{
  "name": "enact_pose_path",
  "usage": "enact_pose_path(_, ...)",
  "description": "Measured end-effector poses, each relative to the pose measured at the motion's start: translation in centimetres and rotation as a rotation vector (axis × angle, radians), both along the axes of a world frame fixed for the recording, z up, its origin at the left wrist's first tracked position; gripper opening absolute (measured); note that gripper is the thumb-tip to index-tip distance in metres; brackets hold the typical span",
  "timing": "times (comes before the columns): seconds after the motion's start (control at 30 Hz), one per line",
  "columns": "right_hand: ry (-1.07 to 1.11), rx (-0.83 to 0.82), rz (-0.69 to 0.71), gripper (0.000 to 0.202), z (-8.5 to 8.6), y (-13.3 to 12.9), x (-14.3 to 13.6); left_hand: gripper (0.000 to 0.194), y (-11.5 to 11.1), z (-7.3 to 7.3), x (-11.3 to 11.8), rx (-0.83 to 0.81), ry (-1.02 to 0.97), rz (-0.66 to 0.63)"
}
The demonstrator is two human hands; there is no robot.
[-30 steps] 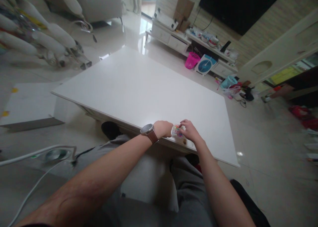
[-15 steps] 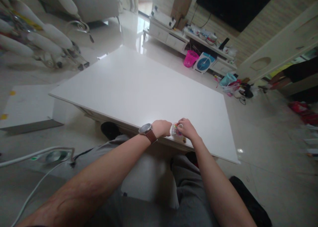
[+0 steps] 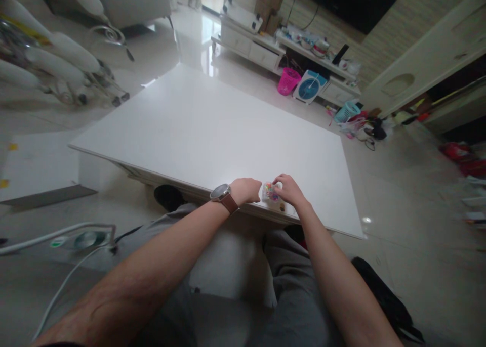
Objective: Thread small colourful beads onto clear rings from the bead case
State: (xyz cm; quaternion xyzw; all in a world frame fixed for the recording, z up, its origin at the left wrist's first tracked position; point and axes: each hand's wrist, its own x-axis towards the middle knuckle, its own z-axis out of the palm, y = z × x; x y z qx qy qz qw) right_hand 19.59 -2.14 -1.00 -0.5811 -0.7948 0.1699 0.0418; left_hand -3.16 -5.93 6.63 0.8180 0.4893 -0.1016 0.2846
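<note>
A small clear plastic box [image 3: 271,192] with several tiny bright-coloured pieces inside rests close to the near edge of the white table [image 3: 228,129]. My left hand [image 3: 246,190], a watch on its wrist, is curled just left of the box. Its fingertips are turned away, so anything in them is hidden. On the other side, my right hand [image 3: 289,189] has thumb and fingers closed around the box's right edge. A small brown and yellow object [image 3: 282,207] lies by the table edge below the box; its kind is too small to tell.
Beyond the table stands a low TV cabinet [image 3: 239,41], with a pink basket [image 3: 288,81] and a blue-and-white fan [image 3: 309,88] before it. A folded metal frame with white padding [image 3: 68,51] is at left. A white board [image 3: 41,160] lies low near the left side.
The box shows more fully between my hands, its coloured pieces plainer. My right hand has shifted slightly right, and a small gap shows between my left hand and the box. The view has tilted slightly.
</note>
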Motion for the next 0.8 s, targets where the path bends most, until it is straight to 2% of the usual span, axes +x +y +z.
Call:
enact_pose_path(0.2,0.018,-0.071,0.024,0.028,0.3,-0.4,-0.1,0.047,0.1,-0.3,0.0,-0.008,0.003,0.008)
enact_pose_path(0.37,0.051,-0.128,0.109,0.074,-0.6,-1.2,-0.9,0.048,0.2,-1.0,0.1,0.011,0.007,-0.005)
enact_pose_path(0.47,-0.006,-0.131,0.103,0.088,-1.4,-1.5,-1.7,0.049,0.1,-1.1,0.1,0.024,0.006,-0.018)
enact_pose_path(0.57,-0.081,-0.154,0.094,0.084,-1.8,-1.5,-2.2,0.049,0.1,-1.0,0.1,0.026,0.006,-0.019)
enact_pose_path(0.7,-0.143,-0.148,0.088,0.063,-1.6,-1.4,-2.4,0.048,0.1,-1.0,0.1,0.019,0.009,-0.033)
enact_pose_path(0.8,-0.174,-0.129,0.051,0.06,-1.3,-1.3,-1.9,0.048,0.1,-0.7,0.1,0.002,0.019,-0.035)
